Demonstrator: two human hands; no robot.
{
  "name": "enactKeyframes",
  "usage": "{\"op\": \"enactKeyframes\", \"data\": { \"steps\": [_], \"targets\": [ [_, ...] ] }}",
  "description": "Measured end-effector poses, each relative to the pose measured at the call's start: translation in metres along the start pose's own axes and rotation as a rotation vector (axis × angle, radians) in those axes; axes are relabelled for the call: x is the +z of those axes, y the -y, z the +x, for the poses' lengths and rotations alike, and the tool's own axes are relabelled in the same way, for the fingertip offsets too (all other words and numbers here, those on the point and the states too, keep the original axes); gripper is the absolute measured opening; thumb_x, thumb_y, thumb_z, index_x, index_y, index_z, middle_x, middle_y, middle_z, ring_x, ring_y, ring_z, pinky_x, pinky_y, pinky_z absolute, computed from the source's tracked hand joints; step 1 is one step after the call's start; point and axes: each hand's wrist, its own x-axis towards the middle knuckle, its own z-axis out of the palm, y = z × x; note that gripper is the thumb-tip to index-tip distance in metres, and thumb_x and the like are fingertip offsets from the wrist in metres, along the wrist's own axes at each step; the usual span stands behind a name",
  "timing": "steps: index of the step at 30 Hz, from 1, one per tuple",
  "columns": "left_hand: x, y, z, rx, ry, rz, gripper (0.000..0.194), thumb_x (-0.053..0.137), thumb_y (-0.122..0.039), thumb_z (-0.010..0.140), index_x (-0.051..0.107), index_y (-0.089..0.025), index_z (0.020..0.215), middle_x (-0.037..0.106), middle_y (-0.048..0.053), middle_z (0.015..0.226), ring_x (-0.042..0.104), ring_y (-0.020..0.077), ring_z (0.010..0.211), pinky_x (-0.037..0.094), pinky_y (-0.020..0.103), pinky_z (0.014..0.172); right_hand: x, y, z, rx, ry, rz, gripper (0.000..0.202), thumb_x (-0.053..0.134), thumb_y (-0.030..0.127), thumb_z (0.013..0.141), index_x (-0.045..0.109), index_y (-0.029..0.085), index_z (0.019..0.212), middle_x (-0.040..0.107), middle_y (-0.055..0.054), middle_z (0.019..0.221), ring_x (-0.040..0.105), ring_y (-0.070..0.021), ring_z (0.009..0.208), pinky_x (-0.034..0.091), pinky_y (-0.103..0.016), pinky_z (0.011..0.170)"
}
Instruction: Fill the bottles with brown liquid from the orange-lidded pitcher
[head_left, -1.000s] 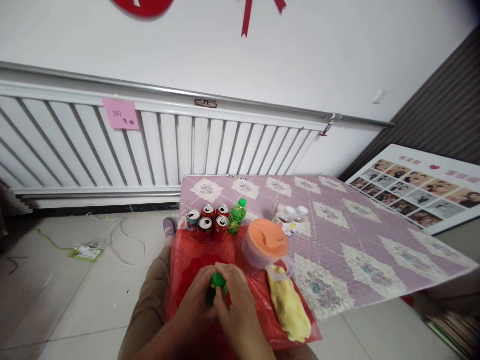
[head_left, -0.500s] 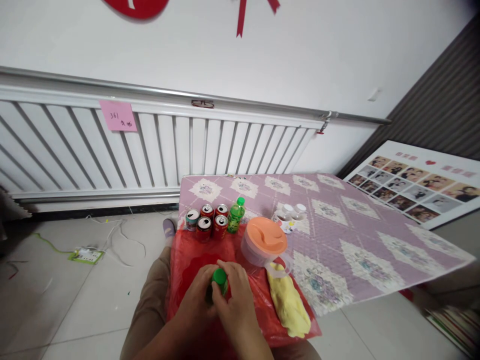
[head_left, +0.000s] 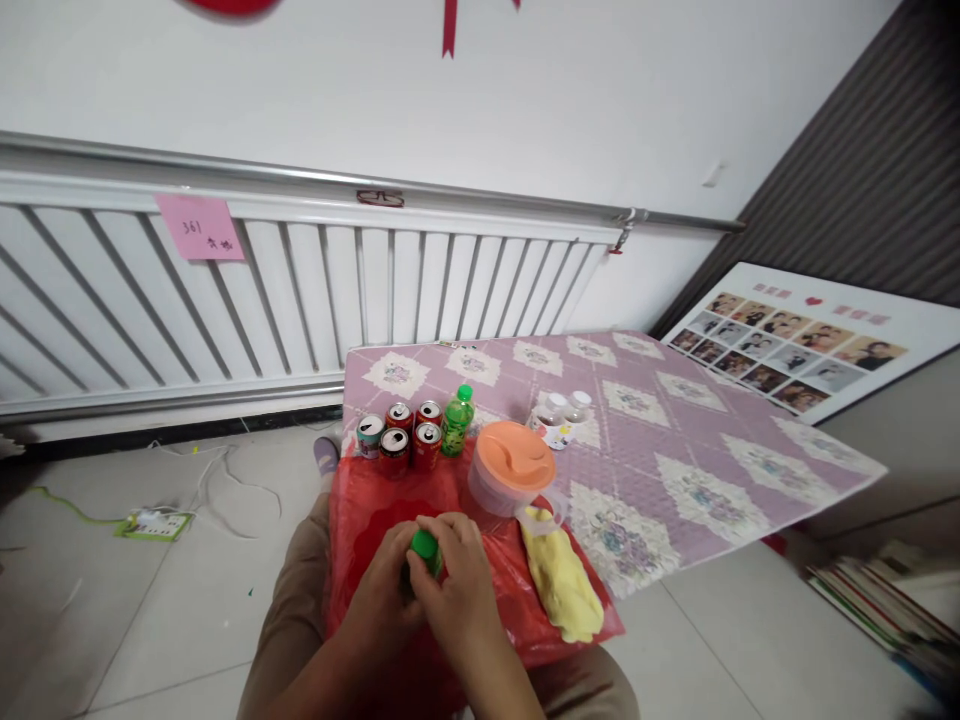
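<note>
Both hands are wrapped round a green-capped bottle (head_left: 424, 545) low over the near end of the table. My left hand (head_left: 384, 580) closes on its left side, and my right hand (head_left: 459, 575) covers the right side with the fingers near the cap. Most of the bottle's body is hidden by the hands. Beyond them stands a second green bottle (head_left: 457, 424), upright beside several opened drink cans (head_left: 427, 445). To the right are a clear plastic jug with an orange lid (head_left: 516, 458) and a crumpled yellow cloth (head_left: 564, 578).
Red plastic sheeting (head_left: 375, 495) covers the near end of the table, over a purple patterned tablecloth (head_left: 637, 475). White-capped containers (head_left: 568, 408) stand behind the jug. A white radiator (head_left: 420, 290) runs along the wall, and a power strip (head_left: 152, 524) with cables lies on the floor.
The whole view has shifted, so things appear further left and slightly higher. Both hands stay closed round the bottle, with little change in grip.
</note>
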Motion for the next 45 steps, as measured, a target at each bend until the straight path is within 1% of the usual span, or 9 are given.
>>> {"op": "enactKeyframes", "data": {
  "steps": [9, 14, 16, 19, 23, 27, 34, 38, 45],
  "targets": [
    [-0.004, 0.003, -0.004, -0.028, -0.004, 0.068, 0.051, 0.065, -0.024, 0.079, 0.051, -0.021, 0.127, 0.059, 0.012, 0.126, 0.058, 0.0282, 0.117, 0.05, 0.045, 0.099, -0.004, 0.001, -0.004, -0.096, -0.052, 0.133, 0.044, 0.047, 0.007, 0.08, 0.062, 0.02, 0.119, 0.062, -0.009, 0.112, 0.059, -0.0187, 0.105, 0.05, -0.034, 0.093],
    [-0.004, 0.009, -0.007, -0.059, -0.009, 0.096, 0.053, 0.065, -0.027, 0.08, 0.047, -0.02, 0.129, 0.056, 0.013, 0.128, 0.057, 0.029, 0.119, 0.048, 0.049, 0.102, -0.016, -0.008, -0.008, -0.016, -0.129, 0.133, 0.042, 0.053, 0.013, 0.084, 0.058, 0.02, 0.124, 0.061, -0.009, 0.114, 0.059, -0.0185, 0.107, 0.05, -0.033, 0.094],
    [-0.004, 0.012, -0.007, -0.049, -0.021, 0.137, 0.053, 0.065, -0.027, 0.079, 0.047, -0.02, 0.128, 0.056, 0.013, 0.128, 0.056, 0.0292, 0.121, 0.045, 0.051, 0.105, -0.021, -0.024, -0.013, 0.029, -0.145, 0.097, 0.037, 0.054, 0.017, 0.087, 0.059, 0.021, 0.123, 0.062, -0.009, 0.112, 0.06, -0.0185, 0.105, 0.051, -0.033, 0.092],
    [-0.005, 0.014, -0.008, -0.023, -0.023, 0.193, 0.053, 0.064, -0.026, 0.078, 0.046, -0.019, 0.128, 0.056, 0.013, 0.128, 0.055, 0.0299, 0.122, 0.044, 0.053, 0.106, -0.027, -0.064, -0.027, 0.1, -0.159, -0.044, 0.029, 0.054, 0.021, 0.088, 0.062, 0.022, 0.116, 0.063, -0.009, 0.109, 0.062, -0.0197, 0.104, 0.051, -0.035, 0.092],
    [-0.006, 0.014, -0.008, -0.03, -0.022, 0.226, 0.055, 0.063, -0.026, 0.077, 0.045, -0.019, 0.129, 0.055, 0.013, 0.128, 0.055, 0.0296, 0.122, 0.045, 0.052, 0.106, -0.03, -0.122, -0.053, 0.203, -0.169, -0.198, 0.029, 0.053, 0.017, 0.081, 0.065, 0.018, 0.107, 0.063, -0.012, 0.102, 0.063, -0.0239, 0.099, 0.053, -0.04, 0.088],
    [-0.006, 0.012, -0.008, -0.03, -0.024, 0.242, 0.055, 0.063, -0.027, 0.077, 0.046, -0.019, 0.128, 0.056, 0.013, 0.127, 0.056, 0.0291, 0.121, 0.045, 0.051, 0.106, -0.029, -0.154, -0.073, 0.269, -0.105, -0.287, 0.032, 0.051, 0.011, 0.074, 0.066, 0.015, 0.102, 0.062, -0.012, 0.094, 0.064, -0.0226, 0.085, 0.055, -0.037, 0.08],
    [-0.007, 0.007, -0.006, -0.036, -0.023, 0.258, 0.059, 0.065, -0.026, 0.074, 0.045, -0.018, 0.13, 0.057, 0.013, 0.127, 0.056, 0.0291, 0.122, 0.045, 0.05, 0.107, -0.021, -0.159, -0.081, 0.297, 0.106, -0.424, 0.03, 0.052, 0.009, 0.077, 0.071, 0.017, 0.099, 0.067, -0.013, 0.095, 0.061, -0.0266, 0.092, 0.048, -0.039, 0.089],
    [-0.01, 0.005, -0.007, -0.054, -0.005, 0.255, 0.061, 0.066, -0.024, 0.073, 0.045, -0.018, 0.13, 0.057, 0.013, 0.129, 0.056, 0.0284, 0.123, 0.045, 0.048, 0.107, -0.018, -0.158, -0.084, 0.309, 0.193, -0.486, 0.034, 0.049, 0.008, 0.081, 0.071, 0.014, 0.106, 0.069, -0.014, 0.097, 0.061, -0.0273, 0.098, 0.044, -0.039, 0.096],
    [-0.03, -0.011, 0.014, -0.181, -0.179, 0.309, 0.073, 0.07, -0.029, 0.071, 0.039, -0.02, 0.137, 0.061, 0.01, 0.124, 0.059, 0.0285, 0.12, 0.049, 0.045, 0.103, -0.015, -0.163, -0.084, 0.328, 0.257, -0.544, 0.043, 0.047, 0.008, 0.083, 0.066, 0.013, 0.122, 0.068, -0.015, 0.107, 0.06, -0.0264, 0.109, 0.041, -0.036, 0.102]
  ]
}}
